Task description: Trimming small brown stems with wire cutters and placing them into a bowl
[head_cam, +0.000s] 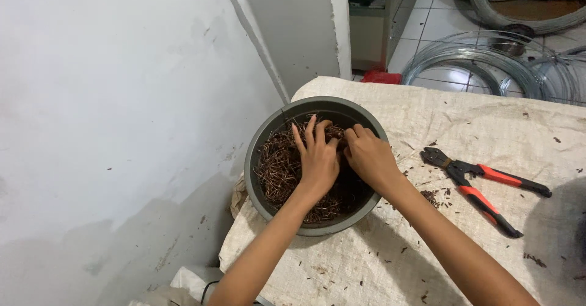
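Note:
A grey round bucket (261, 136) stands on a table covered with white woven sacking (488, 129). It holds a tangle of thin brown wire pieces (278, 168). Both my hands are down inside it. My left hand (318, 157) lies flat on the wire with fingers spread. My right hand (366, 156) sits just beside it, fingers curled into the wire near the far rim, and whether it grips any is hidden.
Red-and-black handled cutters (482, 187) lie on the sacking to the right of the bucket, with small wire scraps around them. Coils of grey steel wire (488, 68) rest on the tiled floor beyond the table. A white wall (122, 98) stands close on the left.

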